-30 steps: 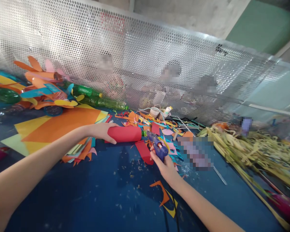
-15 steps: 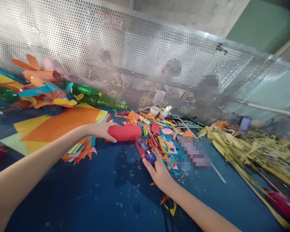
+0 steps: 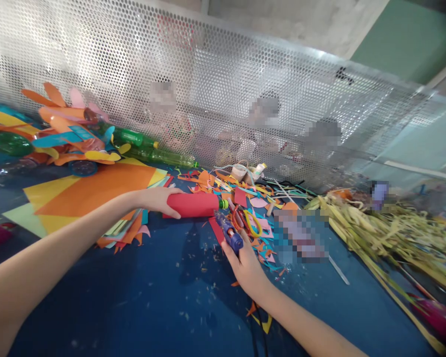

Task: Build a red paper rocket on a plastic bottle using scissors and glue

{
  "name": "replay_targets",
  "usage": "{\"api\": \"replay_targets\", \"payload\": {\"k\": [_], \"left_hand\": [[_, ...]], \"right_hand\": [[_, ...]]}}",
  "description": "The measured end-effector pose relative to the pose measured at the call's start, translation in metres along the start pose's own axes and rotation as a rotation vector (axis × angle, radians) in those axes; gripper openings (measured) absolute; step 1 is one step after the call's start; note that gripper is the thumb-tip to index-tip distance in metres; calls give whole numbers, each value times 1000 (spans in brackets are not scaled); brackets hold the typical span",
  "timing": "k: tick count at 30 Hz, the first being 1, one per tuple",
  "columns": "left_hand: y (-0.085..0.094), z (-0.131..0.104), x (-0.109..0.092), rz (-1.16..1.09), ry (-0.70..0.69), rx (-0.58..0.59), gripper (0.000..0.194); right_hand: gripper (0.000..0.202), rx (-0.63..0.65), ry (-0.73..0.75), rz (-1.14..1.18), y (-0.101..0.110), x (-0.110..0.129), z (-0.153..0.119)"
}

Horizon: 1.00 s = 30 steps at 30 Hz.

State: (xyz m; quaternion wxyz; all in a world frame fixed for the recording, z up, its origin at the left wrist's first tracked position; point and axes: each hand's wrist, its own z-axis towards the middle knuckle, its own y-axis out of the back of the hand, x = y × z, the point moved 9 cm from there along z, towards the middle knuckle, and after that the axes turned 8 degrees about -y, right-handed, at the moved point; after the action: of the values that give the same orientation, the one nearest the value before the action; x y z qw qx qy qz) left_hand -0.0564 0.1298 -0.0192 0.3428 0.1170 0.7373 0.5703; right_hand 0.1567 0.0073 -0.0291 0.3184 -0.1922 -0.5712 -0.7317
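A bottle wrapped in red paper (image 3: 195, 205) lies on its side on the blue table (image 3: 152, 297), its green cap (image 3: 223, 204) pointing right. My left hand (image 3: 161, 201) is wrapped round its left end. In my right hand (image 3: 245, 263) is a blue glue gun (image 3: 231, 235), its tip close to the underside of the bottle's cap end. Red paper (image 3: 217, 229) lies beside the gun. Scissors with red and yellow handles (image 3: 253, 223) rest just behind my right hand.
Coloured paper sheets (image 3: 96, 191) lie at the left, with paper-decorated bottles (image 3: 70, 134) behind. Paper scraps (image 3: 208, 181) spread across the back, before a perforated metal panel (image 3: 215, 74). Dried leaf strips (image 3: 375, 248) cover the right side. A black cable (image 3: 260, 327) runs toward the front edge.
The whole view has shifted slightly, so things appear a little further right. Both hands keep their holds, with the glue gun still near the bottle's cap end.
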Motion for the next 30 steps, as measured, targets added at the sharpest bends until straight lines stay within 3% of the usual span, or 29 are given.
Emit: {"api": "replay_targets", "payload": {"k": [10, 30], "left_hand": [[0, 0, -4, -1, -14, 10, 87], [0, 0, -1, 9, 6, 7, 84]], "right_hand": [[24, 64, 37, -43, -9, 13, 2], [30, -32, -9, -86, 3, -2, 2]]}}
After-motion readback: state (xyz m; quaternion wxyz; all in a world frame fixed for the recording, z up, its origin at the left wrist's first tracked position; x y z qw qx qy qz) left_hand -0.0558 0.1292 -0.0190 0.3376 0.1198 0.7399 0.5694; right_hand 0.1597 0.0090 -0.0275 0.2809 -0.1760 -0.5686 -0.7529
